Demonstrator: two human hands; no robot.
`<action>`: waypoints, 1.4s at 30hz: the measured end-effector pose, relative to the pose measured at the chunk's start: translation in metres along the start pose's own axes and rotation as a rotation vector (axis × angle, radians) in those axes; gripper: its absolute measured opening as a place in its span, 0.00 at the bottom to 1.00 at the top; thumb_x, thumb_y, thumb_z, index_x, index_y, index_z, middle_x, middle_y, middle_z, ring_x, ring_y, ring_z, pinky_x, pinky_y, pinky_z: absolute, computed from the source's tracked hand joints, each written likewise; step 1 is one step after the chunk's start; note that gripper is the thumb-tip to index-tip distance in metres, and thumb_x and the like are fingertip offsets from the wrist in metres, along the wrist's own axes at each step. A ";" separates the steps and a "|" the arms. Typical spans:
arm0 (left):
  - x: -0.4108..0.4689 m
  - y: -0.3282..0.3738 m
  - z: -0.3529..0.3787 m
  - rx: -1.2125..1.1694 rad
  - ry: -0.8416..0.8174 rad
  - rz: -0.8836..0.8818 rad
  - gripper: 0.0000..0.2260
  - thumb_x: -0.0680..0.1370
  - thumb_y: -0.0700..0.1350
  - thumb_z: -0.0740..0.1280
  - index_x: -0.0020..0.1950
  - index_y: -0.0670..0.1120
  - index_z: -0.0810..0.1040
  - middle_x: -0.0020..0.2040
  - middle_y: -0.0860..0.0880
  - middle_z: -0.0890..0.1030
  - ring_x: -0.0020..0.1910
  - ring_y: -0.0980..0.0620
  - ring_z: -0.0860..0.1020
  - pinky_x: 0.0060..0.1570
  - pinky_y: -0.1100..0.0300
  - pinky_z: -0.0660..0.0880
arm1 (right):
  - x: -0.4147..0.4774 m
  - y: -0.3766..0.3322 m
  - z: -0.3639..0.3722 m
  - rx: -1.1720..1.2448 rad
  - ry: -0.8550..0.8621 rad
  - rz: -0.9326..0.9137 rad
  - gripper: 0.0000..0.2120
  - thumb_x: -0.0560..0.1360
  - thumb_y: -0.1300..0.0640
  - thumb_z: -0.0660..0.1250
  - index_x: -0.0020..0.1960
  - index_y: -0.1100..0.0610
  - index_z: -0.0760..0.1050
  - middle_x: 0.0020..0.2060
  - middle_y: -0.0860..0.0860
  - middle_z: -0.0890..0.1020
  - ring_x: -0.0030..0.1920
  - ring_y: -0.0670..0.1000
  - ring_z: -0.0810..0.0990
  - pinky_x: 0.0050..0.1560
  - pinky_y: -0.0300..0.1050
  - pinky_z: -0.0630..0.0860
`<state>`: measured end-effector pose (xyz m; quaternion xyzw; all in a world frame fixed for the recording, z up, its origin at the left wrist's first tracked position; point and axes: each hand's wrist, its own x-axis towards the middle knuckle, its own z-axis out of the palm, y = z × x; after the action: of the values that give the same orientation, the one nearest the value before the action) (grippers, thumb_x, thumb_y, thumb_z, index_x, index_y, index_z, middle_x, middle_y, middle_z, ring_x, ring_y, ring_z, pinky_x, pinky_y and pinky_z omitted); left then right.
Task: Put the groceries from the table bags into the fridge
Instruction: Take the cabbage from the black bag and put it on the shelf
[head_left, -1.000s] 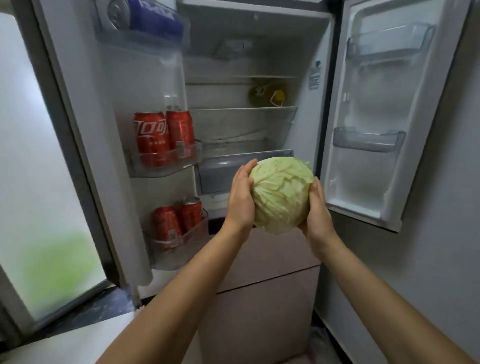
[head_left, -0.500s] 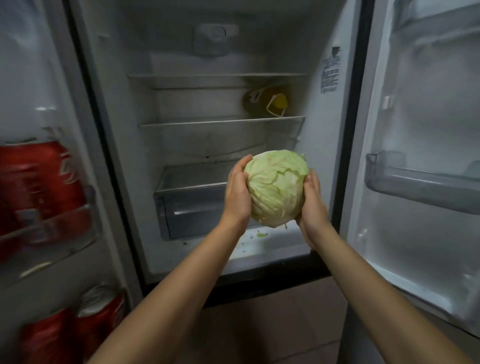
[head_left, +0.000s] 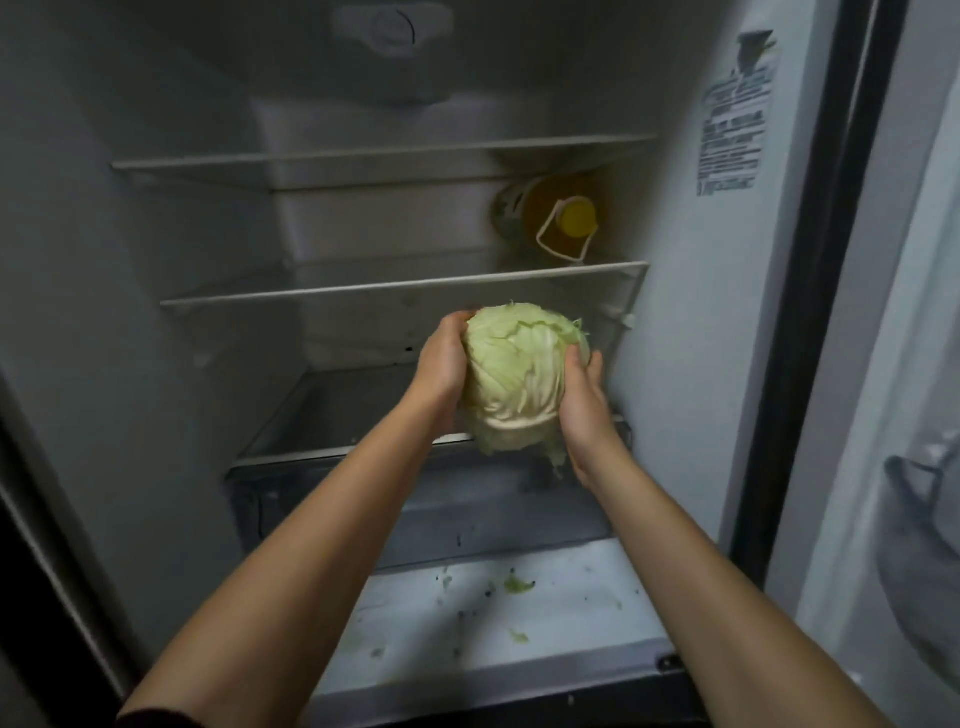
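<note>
- Your left hand and right hand clasp the round pale-green leafy cabbage, fingers curled.
- Released early, it may roll off the glass shelf under your hands.

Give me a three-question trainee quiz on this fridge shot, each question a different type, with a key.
1. True or false: only one hand holds the cabbage.
2. The yellow-capped bottle lies: A) on a shelf higher than the cabbage; B) in a door bin; C) under the cabbage.
3. What is scattered on the white ledge at the fridge's bottom?
Key: 1 false, the left hand and right hand both grip it. 2 A. 3 green leaf scraps.
</note>
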<state>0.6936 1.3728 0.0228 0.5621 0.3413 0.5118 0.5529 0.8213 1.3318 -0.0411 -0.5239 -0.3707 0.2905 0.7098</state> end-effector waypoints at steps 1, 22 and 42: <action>0.010 -0.001 0.000 0.016 -0.012 -0.028 0.15 0.81 0.48 0.56 0.47 0.49 0.82 0.43 0.46 0.86 0.45 0.47 0.83 0.43 0.56 0.80 | 0.005 0.001 0.001 -0.018 -0.002 0.010 0.34 0.83 0.38 0.50 0.81 0.49 0.39 0.80 0.51 0.53 0.79 0.54 0.55 0.78 0.53 0.54; 0.150 -0.089 0.001 0.398 -0.337 0.107 0.45 0.64 0.69 0.75 0.76 0.59 0.58 0.73 0.51 0.70 0.70 0.48 0.71 0.68 0.45 0.71 | 0.103 0.022 0.002 -0.457 0.080 -0.006 0.28 0.83 0.38 0.48 0.80 0.47 0.54 0.77 0.53 0.66 0.75 0.59 0.66 0.75 0.54 0.62; 0.236 -0.092 0.036 0.173 -0.109 0.176 0.22 0.74 0.53 0.75 0.63 0.44 0.79 0.54 0.50 0.84 0.49 0.59 0.82 0.46 0.67 0.79 | 0.123 0.050 -0.006 -0.969 -0.102 -0.030 0.12 0.78 0.59 0.59 0.56 0.62 0.77 0.60 0.64 0.78 0.59 0.64 0.77 0.46 0.42 0.65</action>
<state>0.8019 1.6015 -0.0153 0.6625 0.3028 0.4956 0.4730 0.8937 1.4415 -0.0628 -0.7739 -0.5049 0.0995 0.3691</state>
